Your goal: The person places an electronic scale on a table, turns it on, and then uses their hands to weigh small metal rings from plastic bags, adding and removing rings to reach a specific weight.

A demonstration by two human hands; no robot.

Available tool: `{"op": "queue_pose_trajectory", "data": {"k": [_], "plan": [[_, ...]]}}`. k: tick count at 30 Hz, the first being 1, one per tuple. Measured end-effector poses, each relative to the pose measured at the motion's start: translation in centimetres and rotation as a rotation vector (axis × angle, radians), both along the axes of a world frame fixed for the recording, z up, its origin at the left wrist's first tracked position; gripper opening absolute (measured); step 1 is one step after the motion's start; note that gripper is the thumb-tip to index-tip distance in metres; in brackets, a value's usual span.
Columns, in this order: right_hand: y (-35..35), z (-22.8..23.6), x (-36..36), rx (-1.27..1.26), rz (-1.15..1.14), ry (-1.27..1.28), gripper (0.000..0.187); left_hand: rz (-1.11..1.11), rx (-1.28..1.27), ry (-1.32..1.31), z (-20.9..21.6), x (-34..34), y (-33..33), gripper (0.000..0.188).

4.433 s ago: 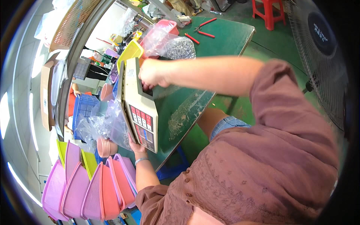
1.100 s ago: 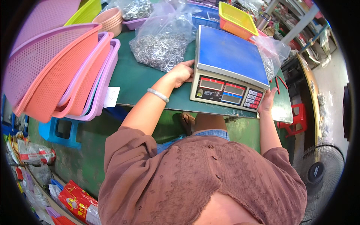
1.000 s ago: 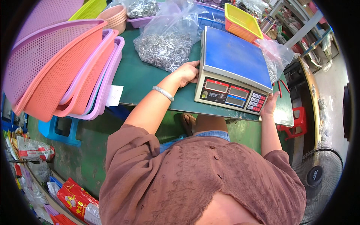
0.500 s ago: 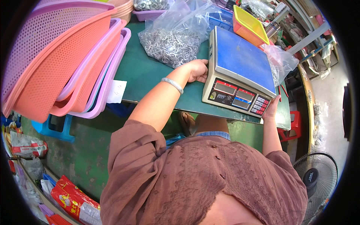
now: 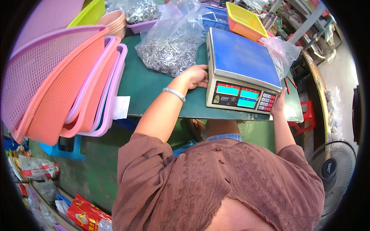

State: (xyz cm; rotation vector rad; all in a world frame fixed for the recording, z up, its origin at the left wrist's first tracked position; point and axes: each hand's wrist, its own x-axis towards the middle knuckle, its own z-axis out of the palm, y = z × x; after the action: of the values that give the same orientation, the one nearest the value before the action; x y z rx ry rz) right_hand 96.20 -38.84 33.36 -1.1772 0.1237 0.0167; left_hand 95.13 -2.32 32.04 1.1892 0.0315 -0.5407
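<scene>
A weighing scale (image 5: 246,57) with a blue flat top and a cream body stands at the table's front edge. Its front panel holds lit turquoise displays and a keypad. My left hand (image 5: 197,76) is at the scale's left side, fingers bent and fingertips against the body, partly hidden. On the opposite side, my right hand (image 5: 279,104) grips the front right corner, with the thumb up along the edge. Behind my left hand sits a clear plastic bag (image 5: 169,56) full of small silvery metal hooks or rings.
Nested pink and purple perforated baskets (image 5: 73,81) lean at the left. Behind the scale are a yellow basket (image 5: 246,21) and a blue crate (image 5: 216,17). Red-handled pliers (image 5: 287,85) lie right of the scale. A fan (image 5: 330,169) stands at the lower right.
The scale's displays, dark before, are now lit. The scale has turned slightly, its front edge now more level. Both hands stay at its sides while the view has shifted a little.
</scene>
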Motion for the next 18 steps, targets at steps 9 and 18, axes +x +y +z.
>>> {"op": "queue_pose_trajectory", "data": {"k": [9, 18], "plan": [[-0.8, -1.2, 0.9, 0.126, 0.06, -0.014, 0.062, 0.049, -0.023, -0.005, 0.6, -0.6, -0.3, 0.044], [-2.7, -1.6, 0.5, 0.183, 0.139, -0.029, 0.058, 0.284, 0.19, -0.159, 0.8, -4.0, 0.2, 0.05]]}}
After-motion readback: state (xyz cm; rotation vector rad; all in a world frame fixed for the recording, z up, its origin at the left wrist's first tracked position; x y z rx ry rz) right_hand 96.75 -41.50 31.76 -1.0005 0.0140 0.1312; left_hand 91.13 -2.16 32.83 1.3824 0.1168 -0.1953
